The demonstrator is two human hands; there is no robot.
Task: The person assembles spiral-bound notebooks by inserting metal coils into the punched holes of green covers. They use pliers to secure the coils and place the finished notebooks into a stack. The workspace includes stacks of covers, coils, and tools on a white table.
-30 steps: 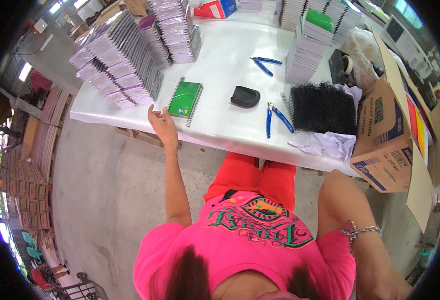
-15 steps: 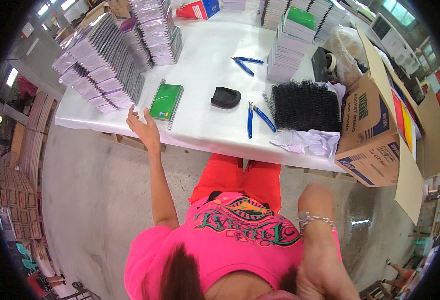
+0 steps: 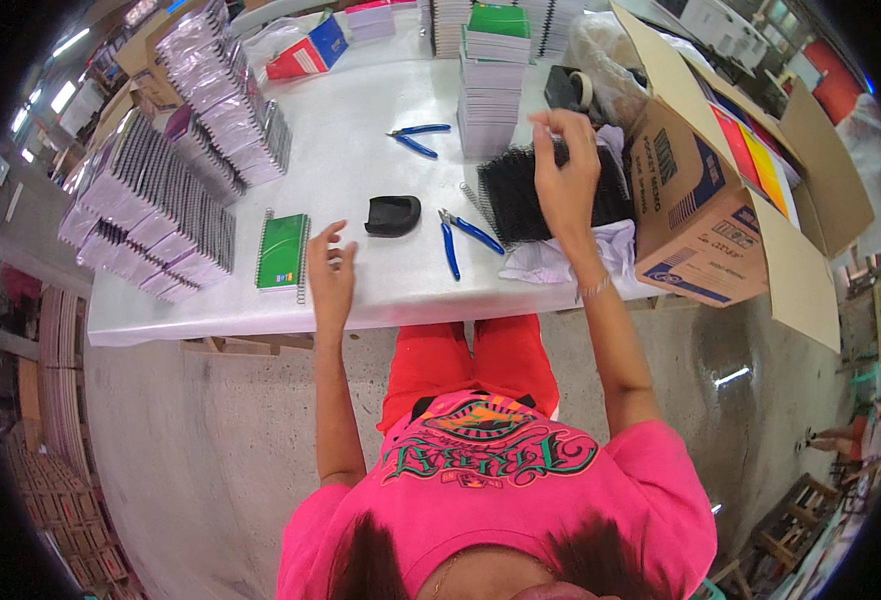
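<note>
My left hand (image 3: 330,272) hovers over the front of the white table (image 3: 210,310), fingers spread and holding nothing, just right of a green spiral notebook (image 3: 282,250). My right hand (image 3: 566,170) is raised over a pile of black spiral coils (image 3: 515,195), its fingertips pinched together at the pile's far edge. Whether a coil is between them is hidden against the black pile. Blue-handled pliers (image 3: 460,240) lie between my hands, beside a small black curved object (image 3: 392,215).
An open cardboard box (image 3: 700,230) with coloured sheets stands at the right. Tall notebook stacks (image 3: 150,215) line the left, and another stack with a green top (image 3: 495,90) stands behind the coils. A second pair of pliers (image 3: 415,135) and white cloth (image 3: 560,262) also lie there.
My right hand has come up from beside my lap to the coil pile. My left hand has moved from the table edge to beside the green notebook.
</note>
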